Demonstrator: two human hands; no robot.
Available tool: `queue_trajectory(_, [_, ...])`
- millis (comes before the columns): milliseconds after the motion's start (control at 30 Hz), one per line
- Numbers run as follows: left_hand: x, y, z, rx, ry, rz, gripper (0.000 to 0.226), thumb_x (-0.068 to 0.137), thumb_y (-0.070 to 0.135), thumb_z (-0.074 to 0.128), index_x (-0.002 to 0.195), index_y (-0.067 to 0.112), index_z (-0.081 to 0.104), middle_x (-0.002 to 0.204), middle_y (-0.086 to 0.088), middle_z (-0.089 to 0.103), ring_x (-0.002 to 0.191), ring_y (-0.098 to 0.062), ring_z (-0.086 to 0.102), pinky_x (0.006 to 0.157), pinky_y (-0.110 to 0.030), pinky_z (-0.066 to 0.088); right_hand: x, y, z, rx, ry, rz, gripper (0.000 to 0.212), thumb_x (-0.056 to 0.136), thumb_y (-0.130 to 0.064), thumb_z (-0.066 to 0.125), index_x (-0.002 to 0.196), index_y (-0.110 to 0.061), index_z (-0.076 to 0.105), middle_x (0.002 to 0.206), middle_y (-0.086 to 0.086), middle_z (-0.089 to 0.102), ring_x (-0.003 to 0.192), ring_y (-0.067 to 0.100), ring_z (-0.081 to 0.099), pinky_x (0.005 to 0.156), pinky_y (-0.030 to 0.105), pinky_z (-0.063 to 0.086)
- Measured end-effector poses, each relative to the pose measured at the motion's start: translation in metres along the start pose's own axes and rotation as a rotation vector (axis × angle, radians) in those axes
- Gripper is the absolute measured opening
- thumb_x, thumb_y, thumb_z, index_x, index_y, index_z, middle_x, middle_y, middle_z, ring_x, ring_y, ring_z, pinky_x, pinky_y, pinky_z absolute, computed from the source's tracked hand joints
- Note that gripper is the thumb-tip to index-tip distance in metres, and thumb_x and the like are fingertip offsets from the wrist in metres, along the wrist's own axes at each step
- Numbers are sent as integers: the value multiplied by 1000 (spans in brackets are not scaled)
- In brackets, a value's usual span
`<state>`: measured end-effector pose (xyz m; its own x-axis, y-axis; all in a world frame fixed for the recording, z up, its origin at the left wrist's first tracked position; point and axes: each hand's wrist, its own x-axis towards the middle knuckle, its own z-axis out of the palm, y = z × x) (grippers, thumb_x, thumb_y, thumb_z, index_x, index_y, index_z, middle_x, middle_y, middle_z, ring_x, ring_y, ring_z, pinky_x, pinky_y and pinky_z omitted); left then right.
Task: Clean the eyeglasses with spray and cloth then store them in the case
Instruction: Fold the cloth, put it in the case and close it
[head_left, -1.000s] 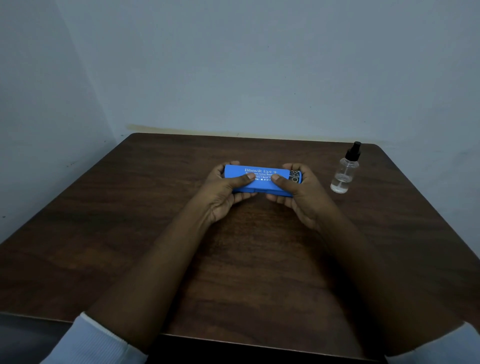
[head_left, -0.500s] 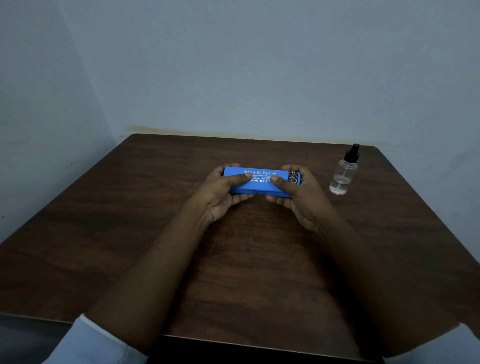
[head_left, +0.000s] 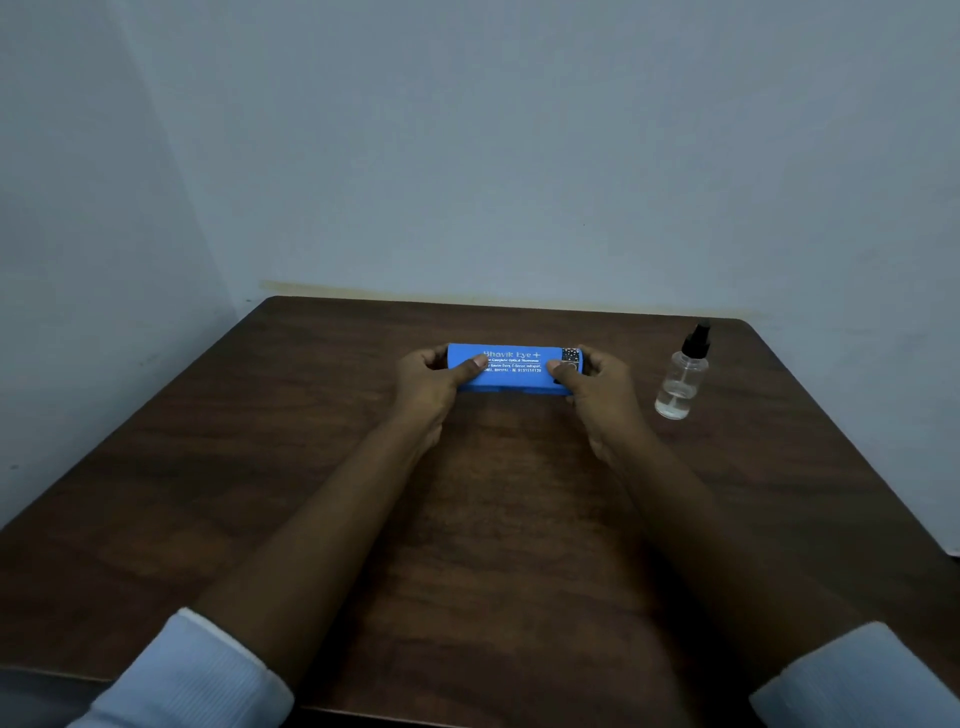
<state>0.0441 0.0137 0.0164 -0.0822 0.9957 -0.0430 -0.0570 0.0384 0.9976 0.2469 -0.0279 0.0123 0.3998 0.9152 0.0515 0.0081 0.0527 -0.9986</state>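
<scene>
Case: blue oblong case (head_left: 511, 368), lid shut, printed side up, lying crosswise at the middle of the table (head_left: 260, 467). Whether it rests on the surface or is raised just off it cannot be told.
Left hand: the left hand (head_left: 431, 379) grips the case's left end, thumb on the lid, fingers curled round the far side.
Right hand: the right hand (head_left: 597, 387) grips the right end the same way, thumb on top beside the dark patterned patch.
Spray bottle: clear spray bottle (head_left: 680, 376) with a black pump head, upright on the table to the right of the case, apart from the right hand, untouched. A little liquid shows in the bottom.
Eyeglasses: not in view; presumably inside the shut case.
Cloth: not in view; its place cannot be told.
Progress: judged to be at the very start. Nothing sprayed, nothing wiped.
Outstanding: open the case, take out the eyeglasses, spray, wipe with the cloth, put them back, shut the lid.
</scene>
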Motion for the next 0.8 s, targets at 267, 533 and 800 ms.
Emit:
queue_trajectory(267, [49,1,11,221,62,123,38,85,23,88,114,3,76,108,-9,78,96,-21,74,90,-39,63,38,3,23,-165,92,-128,20,100,-18,71,116,-6,69,106,8,72,94,17,67,69,21,49])
queue_trajectory(533, [89,3,30,336,79,192,35,89,24,84,116,3,76,106,-6,77,93,-18,72,83,-33,60,86,-2,34,-323,156,-120,29,101,-20,70,124,-4,63,115,10,69,102,24,67,90,41,57])
queue_trajectory(800, [123,1,49,371,102,176,28,91,20,82,109,0,77,107,-14,78,101,-29,73,91,-43,60,118,-2,35,-465,156,-124,50,100,-24,71,140,4,58,136,20,64,123,32,61,103,38,48])
